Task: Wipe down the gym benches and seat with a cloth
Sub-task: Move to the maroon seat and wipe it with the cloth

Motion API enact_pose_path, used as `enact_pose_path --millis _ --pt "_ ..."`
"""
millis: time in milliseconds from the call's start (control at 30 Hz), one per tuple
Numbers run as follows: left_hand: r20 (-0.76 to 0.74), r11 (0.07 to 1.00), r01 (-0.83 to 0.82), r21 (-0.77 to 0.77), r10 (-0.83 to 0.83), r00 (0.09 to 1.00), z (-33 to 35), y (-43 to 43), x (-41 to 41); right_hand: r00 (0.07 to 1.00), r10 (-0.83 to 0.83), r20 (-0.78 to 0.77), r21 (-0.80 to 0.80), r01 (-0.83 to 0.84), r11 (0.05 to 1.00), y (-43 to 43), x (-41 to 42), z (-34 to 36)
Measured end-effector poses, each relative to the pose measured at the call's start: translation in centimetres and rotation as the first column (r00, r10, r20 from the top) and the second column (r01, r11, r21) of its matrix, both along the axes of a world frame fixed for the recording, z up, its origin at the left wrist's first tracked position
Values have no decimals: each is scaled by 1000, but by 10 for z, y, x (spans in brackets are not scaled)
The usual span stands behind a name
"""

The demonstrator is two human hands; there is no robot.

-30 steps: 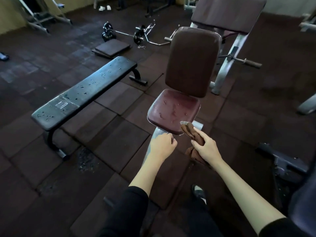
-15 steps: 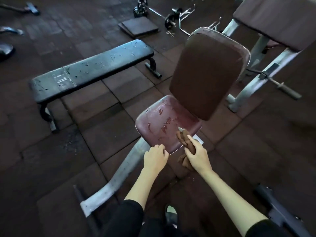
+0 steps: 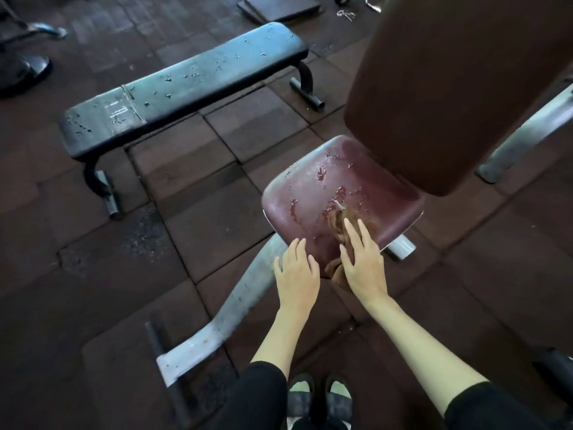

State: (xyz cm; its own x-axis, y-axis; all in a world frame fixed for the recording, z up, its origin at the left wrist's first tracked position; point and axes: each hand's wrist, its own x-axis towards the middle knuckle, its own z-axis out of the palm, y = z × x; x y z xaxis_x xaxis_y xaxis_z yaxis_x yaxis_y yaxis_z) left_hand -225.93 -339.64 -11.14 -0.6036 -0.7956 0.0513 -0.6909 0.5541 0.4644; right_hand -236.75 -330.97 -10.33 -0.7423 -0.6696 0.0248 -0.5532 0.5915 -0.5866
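Observation:
A maroon seat pad (image 3: 313, 193) with wet patches sits under a tall brown backrest (image 3: 449, 88). My right hand (image 3: 362, 262) lies with straight fingers on a brown cloth (image 3: 341, 225) and presses it onto the seat's near edge; part of the cloth hangs below the rim. My left hand (image 3: 296, 271) rests open on the seat's front edge, just left of the cloth. A black flat bench (image 3: 186, 85) dotted with water drops stands to the left, apart from both hands.
The seat's grey steel frame (image 3: 229, 311) runs toward me along the rubber floor tiles. Another grey frame leg (image 3: 524, 135) stands at the right. A dark square mat (image 3: 279, 7) lies at the top. My shoes (image 3: 319, 395) are near the bottom edge.
I have come closer to the seat. My right hand has moved the cloth up from the front rim onto the seat surface, and my left hand's fingers have spread flat on the edge.

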Motion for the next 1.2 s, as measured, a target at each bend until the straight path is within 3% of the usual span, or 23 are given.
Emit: enact_pose_path --millis 167,300,600,767,933,1000,1100,1200 --pt "-22 998 -55 17 55 998 -58 -15 -15 965 159 -207 210 -115 971 -11 -4 -53" --pt "-84 993 -81 83 88 993 -80 -20 -29 926 234 -295 175 -188 966 -9 -32 -62" --pt "-332 972 -107 211 175 927 -86 -20 -38 981 -20 -194 138 47 989 -54 -84 -50" --pt "-410 963 -110 245 206 889 -95 -22 -37 896 317 -311 170 -276 946 -43 -37 -57" --pt "-414 956 -117 268 224 882 -94 -24 -37 653 680 -333 295 -613 733 -17 -93 -55" --pt "-398 954 -120 274 226 889 -94 -24 -37 731 619 -286 290 -550 783 -17 -120 -51" --pt "-390 948 -125 293 238 890 -93 -24 -37 924 311 -223 223 -263 939 -34 -123 -46" --pt "-424 951 -109 289 229 876 -92 -24 -36 975 96 -200 185 -58 981 -54 -96 -45"
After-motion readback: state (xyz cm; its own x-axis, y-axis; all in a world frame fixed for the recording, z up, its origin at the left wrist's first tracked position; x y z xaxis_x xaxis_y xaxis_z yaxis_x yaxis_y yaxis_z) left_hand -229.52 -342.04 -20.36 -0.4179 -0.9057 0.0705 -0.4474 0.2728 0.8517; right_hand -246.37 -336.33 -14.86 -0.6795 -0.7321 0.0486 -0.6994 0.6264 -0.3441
